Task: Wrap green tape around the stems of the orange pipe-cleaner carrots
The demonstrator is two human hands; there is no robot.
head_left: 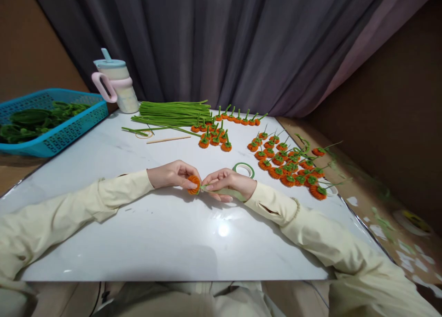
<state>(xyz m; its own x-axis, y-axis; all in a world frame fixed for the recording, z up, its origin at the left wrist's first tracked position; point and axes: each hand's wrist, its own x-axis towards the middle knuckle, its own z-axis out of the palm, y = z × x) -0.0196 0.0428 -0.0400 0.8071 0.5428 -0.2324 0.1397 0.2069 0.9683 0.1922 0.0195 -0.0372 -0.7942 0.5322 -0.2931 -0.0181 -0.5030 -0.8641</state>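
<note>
Between the thumb and fingers of my left hand (171, 174) is a small orange pumpkin (194, 185) that looks made of pipe cleaner. It lies tilted, its stem end turned to the right. My right hand (236, 181) pinches a pale green strip of tape (232, 193) right at that stem end, and the strip trails back under the palm toward the wrist. Both hands are close together over the table's middle. Just beyond my right hand lies a roll of green tape (252, 170) on its side.
Orange pumpkins with green tops (277, 159) crowd the right, others (214, 140) the back middle. Green pipe cleaners (172, 112) lie behind a thin wooden stick (168, 140). A lidded tumbler (126, 93) and a blue basket (69, 135) of green pieces stand left. Paper scraps (378, 231) lie right.
</note>
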